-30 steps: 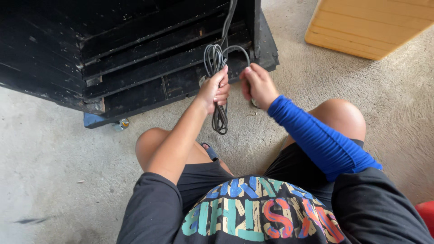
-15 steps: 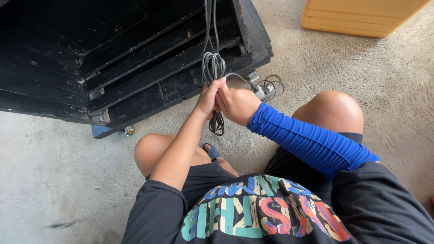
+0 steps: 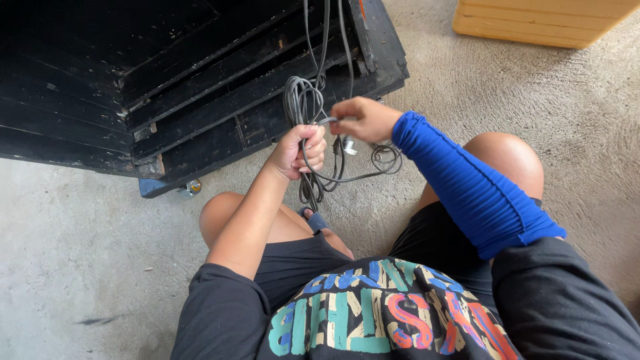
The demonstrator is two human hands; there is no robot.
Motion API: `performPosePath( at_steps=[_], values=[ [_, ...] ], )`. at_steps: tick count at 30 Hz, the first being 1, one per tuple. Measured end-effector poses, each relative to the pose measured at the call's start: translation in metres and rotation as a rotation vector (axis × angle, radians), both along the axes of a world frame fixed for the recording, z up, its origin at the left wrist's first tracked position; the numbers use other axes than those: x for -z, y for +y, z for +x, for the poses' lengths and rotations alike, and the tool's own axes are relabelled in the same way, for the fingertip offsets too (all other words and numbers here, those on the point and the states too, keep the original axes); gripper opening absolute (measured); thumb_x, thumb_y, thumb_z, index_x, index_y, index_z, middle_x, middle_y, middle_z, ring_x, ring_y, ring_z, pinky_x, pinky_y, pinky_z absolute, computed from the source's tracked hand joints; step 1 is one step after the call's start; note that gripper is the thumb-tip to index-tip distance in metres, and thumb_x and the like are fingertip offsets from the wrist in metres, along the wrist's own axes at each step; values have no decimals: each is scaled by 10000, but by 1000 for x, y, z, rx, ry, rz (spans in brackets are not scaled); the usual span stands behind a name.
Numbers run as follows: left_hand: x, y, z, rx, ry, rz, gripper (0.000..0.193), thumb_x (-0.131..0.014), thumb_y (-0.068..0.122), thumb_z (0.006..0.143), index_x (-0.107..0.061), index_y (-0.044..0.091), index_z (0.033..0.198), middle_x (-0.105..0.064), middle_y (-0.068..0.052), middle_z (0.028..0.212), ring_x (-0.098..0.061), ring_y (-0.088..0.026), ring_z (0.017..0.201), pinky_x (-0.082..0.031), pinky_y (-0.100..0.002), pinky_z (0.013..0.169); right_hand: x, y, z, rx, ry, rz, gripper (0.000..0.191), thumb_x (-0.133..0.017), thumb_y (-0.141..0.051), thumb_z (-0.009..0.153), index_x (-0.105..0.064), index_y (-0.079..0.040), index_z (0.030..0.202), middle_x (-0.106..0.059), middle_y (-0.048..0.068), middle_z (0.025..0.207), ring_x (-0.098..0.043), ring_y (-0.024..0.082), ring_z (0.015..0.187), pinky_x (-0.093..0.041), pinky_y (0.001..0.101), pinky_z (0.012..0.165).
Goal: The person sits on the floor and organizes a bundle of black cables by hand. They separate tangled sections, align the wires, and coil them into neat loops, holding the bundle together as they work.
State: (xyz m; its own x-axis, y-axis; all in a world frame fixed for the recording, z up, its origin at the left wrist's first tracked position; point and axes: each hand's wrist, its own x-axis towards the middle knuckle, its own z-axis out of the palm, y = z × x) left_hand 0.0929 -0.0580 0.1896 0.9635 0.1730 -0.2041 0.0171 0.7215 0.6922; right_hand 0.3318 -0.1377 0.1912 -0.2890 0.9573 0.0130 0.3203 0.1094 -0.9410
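Mostly coiled, the grey cable (image 3: pixel 301 107) sits clamped in the left hand (image 3: pixel 298 151); right hand (image 3: pixel 363 120) fingers pinch its loose end, unwound strands remaining at upper centre.

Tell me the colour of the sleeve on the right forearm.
Bright blue, ribbed sleeve, running from wrist to above the elbow; the head view shows it clearly.

Person is wearing black tee with multicolour block print at 6 o'clock, black shorts, ribbed blue arm sleeve (image 3: pixel 475 193) running toward 4 o'clock, blue-grey sandal strap (image 3: pixel 315 220) showing centre.
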Motion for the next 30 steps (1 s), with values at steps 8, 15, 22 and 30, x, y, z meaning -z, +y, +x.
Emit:
performPosePath(
  at_steps=[8,15,22,30],
  values=[
    [21,-23,17,-68,215,188,395,-543,295,1034,-433,150,683,-385,48,517,-316,-45,370,-261,-226,344,-15,-2,3,407,-40,97,538,-576,-419,1071,-608,-2,733,-555,99,637,-484,136,570,-421,352,556],
    [25,-31,39,-77,342,522,262,-592,309,956,-570,134,763,-667,-10,646,-437,-61,386,-342,-249,341,-45,-15,3,514,-423,293,628,-560,-516,1104,-642,-30,714,-551,105,542,-507,234,453,-397,378,506],
    [54,-47,51,-11,713,966,442,-665,482,947,-550,101,756,-569,-4,554,-588,-111,449,-465,-271,402,-35,-16,-1,236,-710,546,709,-754,-733,773,-730,-27,824,-688,78,593,-679,253,504,-522,420,705],
    [89,-37,43,-32,511,994,530,-609,543,1007,-594,70,769,-603,-1,632,-615,-118,550,-516,-295,539,-15,-1,-2,149,-528,215,621,-817,-596,772,-714,13,832,-686,137,694,-686,271,623,-548,378,618]
  ],
)
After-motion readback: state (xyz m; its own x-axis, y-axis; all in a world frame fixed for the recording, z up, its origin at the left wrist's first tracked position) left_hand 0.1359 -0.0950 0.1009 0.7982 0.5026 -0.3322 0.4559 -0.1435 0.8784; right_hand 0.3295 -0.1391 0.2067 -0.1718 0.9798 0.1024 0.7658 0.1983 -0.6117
